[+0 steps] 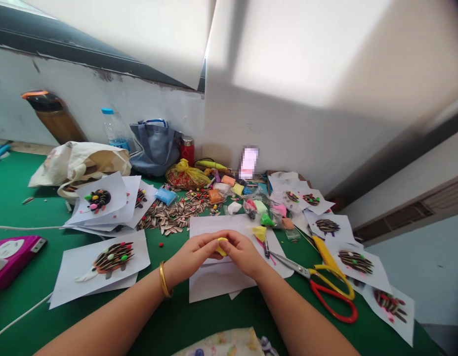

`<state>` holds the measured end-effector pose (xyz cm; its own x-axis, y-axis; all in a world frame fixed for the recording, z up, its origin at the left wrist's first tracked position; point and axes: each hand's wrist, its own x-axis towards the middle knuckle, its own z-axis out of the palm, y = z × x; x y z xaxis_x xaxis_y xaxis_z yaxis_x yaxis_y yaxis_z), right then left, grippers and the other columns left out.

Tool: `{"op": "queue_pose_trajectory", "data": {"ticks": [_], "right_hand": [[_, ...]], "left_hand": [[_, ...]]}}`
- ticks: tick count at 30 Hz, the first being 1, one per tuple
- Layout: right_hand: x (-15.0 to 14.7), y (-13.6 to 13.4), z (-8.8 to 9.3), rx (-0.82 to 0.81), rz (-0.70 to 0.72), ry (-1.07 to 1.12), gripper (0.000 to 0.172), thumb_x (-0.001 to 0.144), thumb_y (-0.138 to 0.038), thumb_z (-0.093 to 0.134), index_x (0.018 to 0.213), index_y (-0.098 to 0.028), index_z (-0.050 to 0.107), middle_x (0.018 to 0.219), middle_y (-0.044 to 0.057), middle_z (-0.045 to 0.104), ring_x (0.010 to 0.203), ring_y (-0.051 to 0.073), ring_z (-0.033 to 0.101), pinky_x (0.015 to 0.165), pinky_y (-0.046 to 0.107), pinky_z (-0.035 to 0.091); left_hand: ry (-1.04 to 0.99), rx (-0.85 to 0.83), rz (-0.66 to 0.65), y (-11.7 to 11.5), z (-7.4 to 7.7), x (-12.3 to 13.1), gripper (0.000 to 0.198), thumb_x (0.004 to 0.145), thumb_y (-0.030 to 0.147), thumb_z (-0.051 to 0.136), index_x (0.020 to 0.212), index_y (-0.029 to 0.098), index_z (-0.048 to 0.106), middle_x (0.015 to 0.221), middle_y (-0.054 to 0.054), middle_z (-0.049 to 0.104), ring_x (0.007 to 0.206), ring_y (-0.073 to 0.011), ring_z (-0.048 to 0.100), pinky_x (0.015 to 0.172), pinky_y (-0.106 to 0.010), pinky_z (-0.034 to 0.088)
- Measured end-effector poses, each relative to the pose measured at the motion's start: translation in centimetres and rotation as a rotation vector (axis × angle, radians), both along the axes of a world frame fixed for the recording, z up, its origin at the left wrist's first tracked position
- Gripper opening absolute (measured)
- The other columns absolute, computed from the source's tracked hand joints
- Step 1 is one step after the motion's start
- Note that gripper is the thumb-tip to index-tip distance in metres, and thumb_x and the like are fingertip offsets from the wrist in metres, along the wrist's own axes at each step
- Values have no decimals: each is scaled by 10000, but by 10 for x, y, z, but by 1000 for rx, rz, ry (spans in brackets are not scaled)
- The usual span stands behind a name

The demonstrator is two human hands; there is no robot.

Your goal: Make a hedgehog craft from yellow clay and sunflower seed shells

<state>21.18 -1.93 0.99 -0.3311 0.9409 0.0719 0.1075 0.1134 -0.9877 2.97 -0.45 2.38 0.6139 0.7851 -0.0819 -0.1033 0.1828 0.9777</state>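
My left hand (pixel 193 254) and my right hand (pixel 243 254) meet over a white sheet of paper (pixel 214 282) on the green table (pixel 24 301). Both pinch a small lump of yellow clay (pixel 222 245) between their fingertips. A gold bangle (pixel 164 279) sits on my left wrist. Red and yellow scissors (pixel 325 284) lie just right of my right hand. A pile of sunflower seeds (pixel 173 215) lies beyond my hands.
Seed-and-clay hedgehog pictures on paper lie left (pixel 110 259), far left (pixel 99 200) and right (pixel 356 262). Small bags of coloured clay (pixel 266 217) are scattered behind the sheet. Bags (pixel 154 146), a bottle (pixel 113 128) and a red flask (pixel 187 148) stand at the wall. A pink box (pixel 14 254) sits at left.
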Motion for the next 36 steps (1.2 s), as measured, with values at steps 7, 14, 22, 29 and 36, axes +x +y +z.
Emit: {"op": "queue_pose_trajectory", "data": {"ticks": [7, 14, 22, 29, 36], "right_hand": [[3, -1, -1, 10, 83, 52, 653, 811, -693, 557, 1216, -183, 597, 1120, 89, 659, 1001, 228, 615, 858, 347, 499], [-3, -5, -5, 40, -95, -147, 391, 851, -515, 630, 1060, -184, 637, 994, 56, 685, 889, 192, 620, 800, 317, 497], [4, -1, -1, 12, -2, -12, 597, 909, -663, 409, 1122, -159, 648, 984, 76, 677, 926, 205, 623, 827, 335, 497], [-1, -1, -6, -14, -47, -72, 478, 870, -590, 557, 1082, -175, 664, 1000, 71, 685, 915, 205, 626, 818, 335, 505], [1, -3, 0, 31, 25, -88, 539, 837, -597, 591, 1173, -178, 636, 982, 57, 686, 890, 202, 619, 787, 319, 503]], "left_hand": [[-103, -214, 118, 1, -4, 2, 475, 825, 504, 652, 1124, 137, 695, 996, -128, 714, 864, -220, 679, 841, -394, 559], [-70, -134, 107, -2, -2, 6, 411, 775, 450, 724, 1053, 148, 727, 1088, -118, 710, 998, -254, 660, 930, -403, 523], [-167, -257, 97, -1, -5, 4, 395, 834, 447, 666, 1086, 145, 694, 1026, -124, 715, 918, -226, 683, 895, -398, 534], [-101, -239, 116, -3, -8, 7, 426, 778, 462, 723, 1067, 149, 711, 1045, -115, 715, 942, -236, 677, 949, -436, 507], [-206, -347, 94, -2, -4, 6, 385, 830, 422, 675, 1085, 134, 690, 1034, -138, 719, 919, -228, 688, 888, -379, 536]]}}
